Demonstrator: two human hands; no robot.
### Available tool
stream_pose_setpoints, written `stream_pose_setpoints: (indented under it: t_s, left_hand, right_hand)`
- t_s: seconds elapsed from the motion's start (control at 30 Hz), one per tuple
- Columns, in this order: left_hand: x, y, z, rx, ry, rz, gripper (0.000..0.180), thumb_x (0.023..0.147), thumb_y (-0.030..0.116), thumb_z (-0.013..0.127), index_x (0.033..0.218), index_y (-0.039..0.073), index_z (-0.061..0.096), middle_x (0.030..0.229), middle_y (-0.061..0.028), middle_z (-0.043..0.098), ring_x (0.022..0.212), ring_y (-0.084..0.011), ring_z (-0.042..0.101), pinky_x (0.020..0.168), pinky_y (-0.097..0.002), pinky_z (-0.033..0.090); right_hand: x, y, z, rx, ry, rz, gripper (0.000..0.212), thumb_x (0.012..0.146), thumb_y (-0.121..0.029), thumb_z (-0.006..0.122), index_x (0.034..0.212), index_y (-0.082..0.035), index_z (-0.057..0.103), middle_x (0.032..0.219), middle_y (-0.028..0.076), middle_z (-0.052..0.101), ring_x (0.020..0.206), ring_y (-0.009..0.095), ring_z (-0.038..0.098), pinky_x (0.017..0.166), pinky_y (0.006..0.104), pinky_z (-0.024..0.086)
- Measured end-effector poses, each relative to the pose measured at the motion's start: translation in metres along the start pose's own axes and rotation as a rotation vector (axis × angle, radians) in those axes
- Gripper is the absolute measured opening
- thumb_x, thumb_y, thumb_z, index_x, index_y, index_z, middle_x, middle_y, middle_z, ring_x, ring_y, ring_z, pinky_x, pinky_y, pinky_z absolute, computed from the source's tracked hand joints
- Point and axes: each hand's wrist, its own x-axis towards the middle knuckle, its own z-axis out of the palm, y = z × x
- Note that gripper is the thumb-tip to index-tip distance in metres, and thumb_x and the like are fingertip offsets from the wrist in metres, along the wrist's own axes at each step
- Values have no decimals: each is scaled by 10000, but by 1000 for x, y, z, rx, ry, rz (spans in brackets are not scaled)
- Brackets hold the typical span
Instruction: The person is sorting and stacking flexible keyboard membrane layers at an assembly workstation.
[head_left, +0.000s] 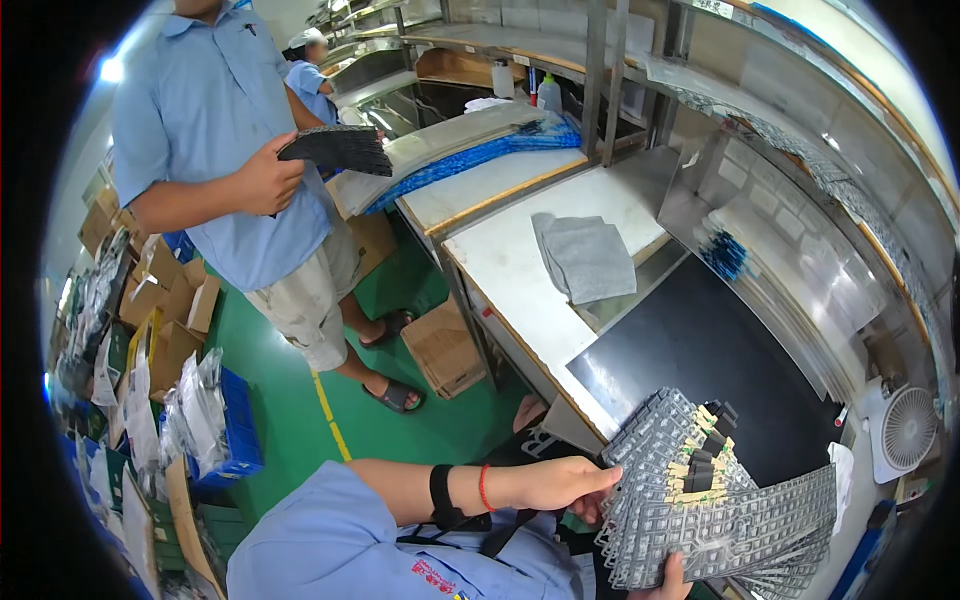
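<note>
A fanned stack of thin grey patterned sheets (690, 535), with yellowish tabs and black pieces along its inner side, is held up over the near side of the bench. My left hand (565, 485) grips its left edge, thumb on top and fingers partly hidden below. At the lower edge of the picture, my right hand (668, 582) shows mostly its thumb, pressed on the stack's front edge; the other fingers are hidden. Behind the stack lies a flat black mat (700, 345) on the white bench (510, 270).
A folded grey cloth (588, 258) lies farther back on the bench. Clear panels (770, 290) and a white fan (905, 430) stand to the right. At left, a co-worker (230, 150) holds a dark stack (340, 150). Cardboard boxes (445, 350) sit on the green floor.
</note>
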Motion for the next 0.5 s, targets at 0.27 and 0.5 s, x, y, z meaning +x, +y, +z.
stream_pose_setpoints:
  t_s: [0.27, 0.5]
  left_hand:
    - [1, 1, 0, -28, 82, -22, 624, 947, 523, 308, 836, -5, 620, 711, -42, 602, 680, -103, 533, 649, -237, 417]
    - [1, 0, -1, 4, 62, -15, 602, 952, 508, 313, 845, 0, 620, 719, -43, 605, 683, -105, 533, 650, -236, 417]
  right_hand:
    - [3, 3, -5, 59, -45, -11, 535, 837, -137, 581, 1296, 45, 377, 1241, 179, 471, 1106, 309, 475, 946, 445, 376]
    - [1, 4, -3, 54, -41, -23, 530, 837, -140, 583, 1297, 35, 385, 1239, 174, 475, 1102, 304, 478, 943, 440, 380]
